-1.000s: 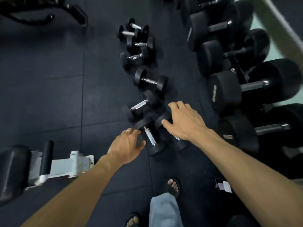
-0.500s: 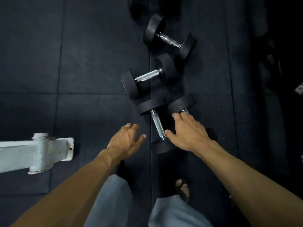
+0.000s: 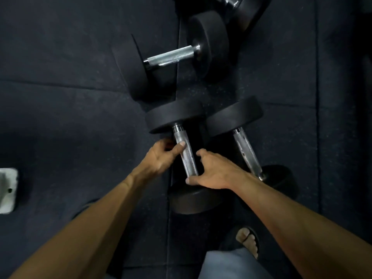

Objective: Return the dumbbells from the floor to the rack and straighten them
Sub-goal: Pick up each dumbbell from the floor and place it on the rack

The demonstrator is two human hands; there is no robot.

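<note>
Two black dumbbells lie side by side on the dark rubber floor, handles pointing away from me. Both of my hands are at the left dumbbell [image 3: 175, 116]. My left hand [image 3: 159, 159] wraps its chrome handle from the left, thumb pressed on the bar and fingers curled beneath. My right hand [image 3: 214, 173] is spread against the same handle's lower end, with the thumb at the near weight head and the fingers to the bar's right. The right dumbbell [image 3: 234, 115] lies untouched just past my right wrist. The rack is out of view.
A third dumbbell [image 3: 171, 55] lies crosswise just beyond the pair, and part of another [image 3: 244, 11] shows at the top edge. My sandalled foot [image 3: 248, 241] and trouser leg [image 3: 227, 265] are below the near dumbbell. A white bench foot [image 3: 7, 190] is at the left edge.
I have bent lower and the dumbbells now fill the view. My left hand moved from the floor onto the left dumbbell's handle. My right hand shifted left from the other dumbbell to the same bar.
</note>
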